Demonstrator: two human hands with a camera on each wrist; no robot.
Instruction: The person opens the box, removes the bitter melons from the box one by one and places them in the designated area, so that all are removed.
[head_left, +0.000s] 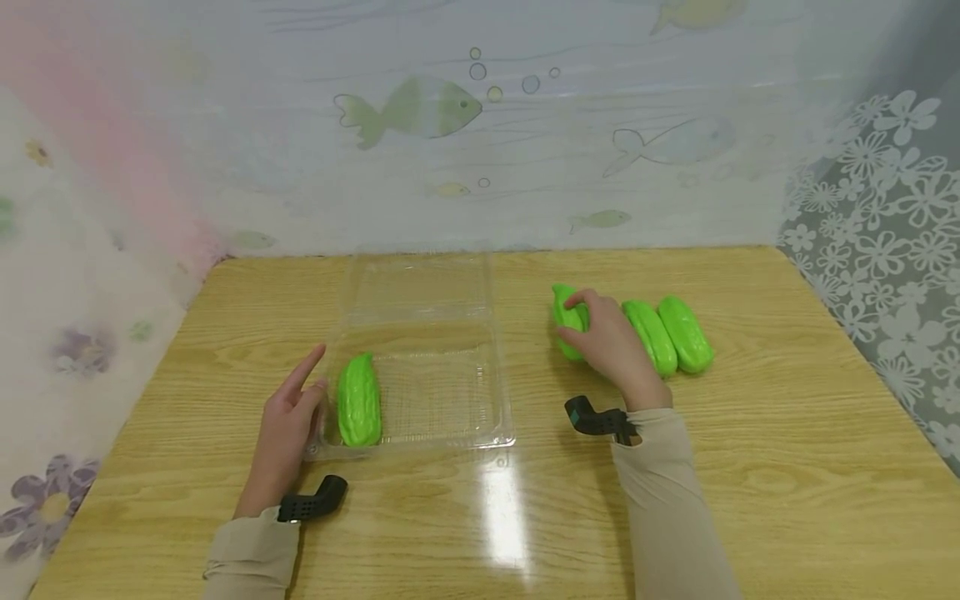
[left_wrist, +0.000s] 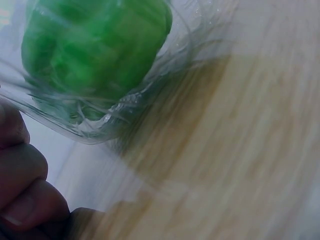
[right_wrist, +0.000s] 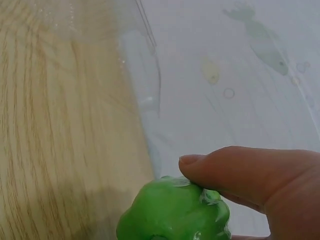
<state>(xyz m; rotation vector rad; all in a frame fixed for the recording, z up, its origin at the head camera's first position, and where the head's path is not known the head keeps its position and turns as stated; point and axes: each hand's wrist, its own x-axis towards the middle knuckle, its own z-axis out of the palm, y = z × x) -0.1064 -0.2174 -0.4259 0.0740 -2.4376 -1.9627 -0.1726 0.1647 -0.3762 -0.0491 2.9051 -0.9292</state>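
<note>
A bright green, lumpy, ridged gourd [head_left: 567, 325] is in my right hand [head_left: 611, 342], between thumb and fingers. The right wrist view shows the thumb pressed on top of that gourd [right_wrist: 172, 210]; its lower part is cut off. On the left, a hinged clear plastic box [head_left: 431, 442] lies with its lid folded back. One similar gourd [head_left: 360, 400] stands lengthwise along its left inside wall. My left hand [head_left: 285, 421] holds the box's left edge with the thumb, index finger stretched forward. In the left wrist view its other fingers [left_wrist: 25, 170] are curled beside the box corner.
Two more green gourds [head_left: 651, 337] [head_left: 685, 333] lie side by side right of my right hand. The wooden table [head_left: 450, 533] meets a wall [head_left: 540, 167] with fish drawings at the back. A black wrist camera [head_left: 596, 417] sits on each wrist.
</note>
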